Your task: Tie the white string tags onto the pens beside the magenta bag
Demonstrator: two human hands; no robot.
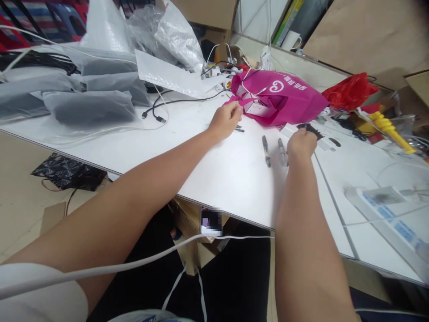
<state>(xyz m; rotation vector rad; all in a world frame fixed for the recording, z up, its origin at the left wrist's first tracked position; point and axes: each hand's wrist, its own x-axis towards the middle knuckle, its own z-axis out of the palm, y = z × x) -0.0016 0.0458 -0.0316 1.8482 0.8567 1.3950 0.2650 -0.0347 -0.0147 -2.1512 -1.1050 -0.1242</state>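
Note:
My left hand (227,120) is closed, its fingers curled together just in front of the pink bag (298,96). Whatever those fingers hold, if anything, is hidden. Small dark thin pieces (239,129) lie on the white table (234,174) beside this hand. Farther right, my right hand (302,144) is closed too, with its fingertips turned away from view. A black item (311,130) and a white piece (324,143) are right behind it. Between the hands lie a dark-gripped pen (266,151) and a clear-barrelled pen (281,150), the latter close to my right wrist.
Grey plastic packages (92,109) cover the table's left side, near a black USB cable (159,117). Bubble wrap (177,36) is piled behind. A red bag (351,91) and a yellow tool (390,129) sit right. A white cable (161,256) crosses before me.

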